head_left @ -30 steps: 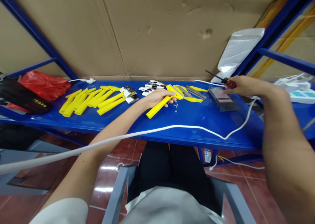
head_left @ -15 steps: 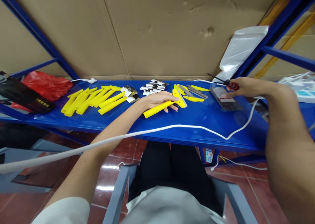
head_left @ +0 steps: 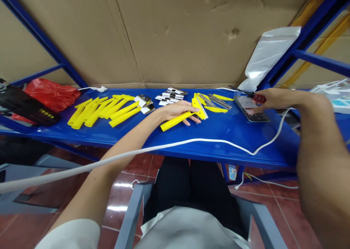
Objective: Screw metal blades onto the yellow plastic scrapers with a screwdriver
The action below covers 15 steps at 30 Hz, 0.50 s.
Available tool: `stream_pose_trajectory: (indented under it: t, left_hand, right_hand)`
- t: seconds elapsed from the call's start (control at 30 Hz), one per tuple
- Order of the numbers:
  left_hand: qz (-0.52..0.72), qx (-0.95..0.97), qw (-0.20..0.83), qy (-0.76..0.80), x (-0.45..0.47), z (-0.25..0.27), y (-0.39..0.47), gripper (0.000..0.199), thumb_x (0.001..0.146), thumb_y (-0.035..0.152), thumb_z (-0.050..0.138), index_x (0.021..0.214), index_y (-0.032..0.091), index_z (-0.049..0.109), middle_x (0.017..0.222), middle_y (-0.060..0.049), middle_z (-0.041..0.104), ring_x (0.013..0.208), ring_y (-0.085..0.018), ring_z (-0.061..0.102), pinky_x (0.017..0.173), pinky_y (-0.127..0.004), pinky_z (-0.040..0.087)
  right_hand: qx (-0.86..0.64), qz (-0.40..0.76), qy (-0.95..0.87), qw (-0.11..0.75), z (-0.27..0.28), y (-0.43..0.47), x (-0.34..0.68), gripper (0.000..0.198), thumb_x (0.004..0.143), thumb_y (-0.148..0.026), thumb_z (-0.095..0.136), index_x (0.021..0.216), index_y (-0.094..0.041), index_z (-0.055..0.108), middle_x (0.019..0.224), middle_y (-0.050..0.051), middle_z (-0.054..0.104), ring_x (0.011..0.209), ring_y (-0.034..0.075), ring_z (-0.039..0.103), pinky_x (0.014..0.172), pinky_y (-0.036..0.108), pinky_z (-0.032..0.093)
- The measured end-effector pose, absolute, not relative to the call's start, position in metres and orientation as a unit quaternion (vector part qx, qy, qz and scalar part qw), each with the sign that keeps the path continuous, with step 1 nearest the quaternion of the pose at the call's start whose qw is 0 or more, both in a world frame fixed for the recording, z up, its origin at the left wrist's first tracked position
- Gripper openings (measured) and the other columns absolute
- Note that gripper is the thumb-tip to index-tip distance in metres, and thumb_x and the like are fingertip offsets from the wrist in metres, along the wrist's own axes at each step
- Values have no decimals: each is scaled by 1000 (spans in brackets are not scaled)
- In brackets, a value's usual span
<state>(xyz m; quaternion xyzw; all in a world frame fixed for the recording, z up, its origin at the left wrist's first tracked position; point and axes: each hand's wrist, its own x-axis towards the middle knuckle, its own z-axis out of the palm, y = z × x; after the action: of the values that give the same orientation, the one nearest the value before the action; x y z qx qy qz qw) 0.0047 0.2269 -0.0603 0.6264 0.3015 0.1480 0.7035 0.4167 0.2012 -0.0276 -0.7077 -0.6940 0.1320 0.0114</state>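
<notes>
My left hand (head_left: 177, 109) is closed around a yellow scraper (head_left: 175, 122), its handle pointing toward me and its metal blade edge to the right. In my right hand (head_left: 277, 97) is a screwdriver (head_left: 259, 98) with a red and black handle, its shaft pointing left. A finger of that hand reaches down over a lit smartphone (head_left: 258, 116) lying on the table; whether it touches the screen I cannot tell. Between the hands lie loose yellow scraper covers (head_left: 216, 109) and grey metal pieces (head_left: 221, 102). Behind my left hand is a pile of white-and-black blade packs (head_left: 171, 96).
Several yellow scraper handles (head_left: 95, 114) lie left on the blue table (head_left: 218, 132), some with labelled heads. Beyond are a red plastic bag (head_left: 51, 94) and a black object (head_left: 30, 108). A white cable (head_left: 202, 140) crosses before the table. Cardboard (head_left: 186, 37) stands behind.
My right hand has shifted slightly right, and the screwdriver's shaft has dropped closer to the table. My left hand stays nearly still with the scraper.
</notes>
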Motion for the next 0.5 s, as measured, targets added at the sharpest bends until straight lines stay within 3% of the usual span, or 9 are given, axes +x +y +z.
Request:
stream_pose_trajectory:
  t: [0.13,0.33,0.5]
  left_hand:
    - [150,628,699,307,4,-60,227,43,87,39,91,115,9,81,121,-25,83,109,-34,83,64,-30,64]
    - [141,626,703,307,3,-63,229,41,85,32,92,118,10,80,120,-23,83,108,-32,83,73,-34,67]
    - [145,623,704,308,4,-60,226,34,88,31,89,114,10,81,115,-23,84,111,-31,83,82,-37,68]
  right_hand:
    - [-714,165,-679,-45,-26,205,418,64,82,-82,82,85,-23,58,75,3,60,67,17,48,67,38,37]
    - [-713,156,-682,-45,-25,206,421,60,87,-78,80,86,-22,59,73,1,59,66,15,48,68,38,37]
    - [-716,178,-675,-11,-19,197,410,66,81,-84,81,75,-23,57,64,2,55,59,16,47,62,38,34]
